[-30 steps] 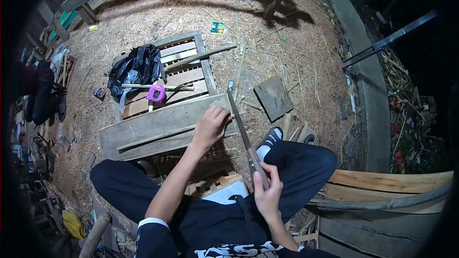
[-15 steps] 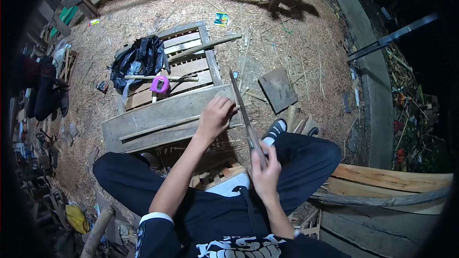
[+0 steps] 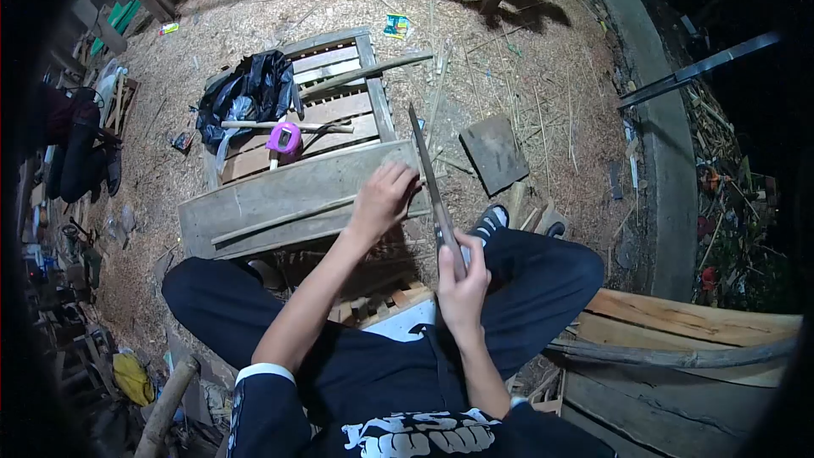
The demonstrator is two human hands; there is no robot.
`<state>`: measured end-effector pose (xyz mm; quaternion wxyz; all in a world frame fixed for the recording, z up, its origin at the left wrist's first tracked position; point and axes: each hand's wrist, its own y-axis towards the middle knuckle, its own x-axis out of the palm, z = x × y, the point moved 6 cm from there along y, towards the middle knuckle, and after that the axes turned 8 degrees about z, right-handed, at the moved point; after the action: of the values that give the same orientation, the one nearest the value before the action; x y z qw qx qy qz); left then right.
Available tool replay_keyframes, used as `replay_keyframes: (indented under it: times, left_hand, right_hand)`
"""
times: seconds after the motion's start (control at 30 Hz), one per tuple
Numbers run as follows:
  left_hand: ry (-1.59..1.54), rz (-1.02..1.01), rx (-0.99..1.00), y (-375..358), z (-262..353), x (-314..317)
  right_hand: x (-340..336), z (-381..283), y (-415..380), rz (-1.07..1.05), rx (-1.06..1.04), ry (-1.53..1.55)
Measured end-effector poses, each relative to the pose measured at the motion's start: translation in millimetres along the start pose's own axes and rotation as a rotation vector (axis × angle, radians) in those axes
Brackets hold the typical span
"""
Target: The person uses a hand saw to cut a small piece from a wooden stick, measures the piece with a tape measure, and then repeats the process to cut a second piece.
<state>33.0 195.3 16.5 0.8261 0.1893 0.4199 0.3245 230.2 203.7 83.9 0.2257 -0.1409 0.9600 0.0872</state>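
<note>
My right hand [image 3: 463, 288] is wrapped round the handle end of a long narrow blade [image 3: 432, 182], which points away from me beside the plank's right end. My left hand [image 3: 383, 197] is closed on a thin wooden strip [image 3: 284, 220] that lies along a wide plank [image 3: 254, 196]; the fingertips are partly hidden. The blade is just right of the left hand's fingers. Beyond the plank, a slatted wooden frame [image 3: 379, 102] carries a pink tape measure [image 3: 285, 138], several sticks and a black plastic bag [image 3: 254, 93].
A square wooden block [image 3: 494, 154] lies on the ground to the right. Long boards [image 3: 678, 322] are at my right side. A round pole [image 3: 170, 399] stands near left. Another person [image 3: 80, 144] is at the far left. Shavings cover the ground.
My right hand and the blade have moved slightly away from me, up in the view. The left hand stays at the plank's right end, nearly unmoved.
</note>
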Motion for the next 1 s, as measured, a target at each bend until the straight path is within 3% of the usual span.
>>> replay_keyframes:
  times: [0.1,0.13,0.3,0.43,0.57,0.6,0.8,0.87,0.9,1.0]
  left_hand:
    - [-0.019,-0.033,-0.020,-1,1,0]
    - [-0.032,-0.017,-0.022,1,-2,0]
    - [-0.020,0.021,0.036,-3,2,0]
    - [-0.003,0.015,0.012,2,-1,-1]
    - [-0.012,0.025,0.021,4,-2,0]
    - [-0.007,0.006,0.007,3,0,-1]
    - [-0.007,0.020,0.036,-3,0,2]
    - [0.024,-0.026,0.022,1,0,1]
    - [0.022,-0.040,0.014,0,-1,2]
    - [-0.019,0.008,0.019,1,-1,0]
  right_hand:
    - [-30,2,-18,-0.066,0.098,0.005]
    - [-41,-3,-27,-0.039,-0.038,-0.011]
    - [7,1,14,-0.083,0.115,-0.018]
    - [-39,14,-34,-0.041,0.039,0.044]
    - [-4,5,6,-0.015,-0.029,0.039]
    - [-3,2,10,-0.050,0.065,0.039]
    - [-26,12,-18,-0.045,0.089,0.020]
    - [2,6,10,-0.019,-0.006,0.006]
    - [5,9,9,-0.049,0.068,0.007]
    - [-33,16,-33,0.007,-0.084,-0.019]
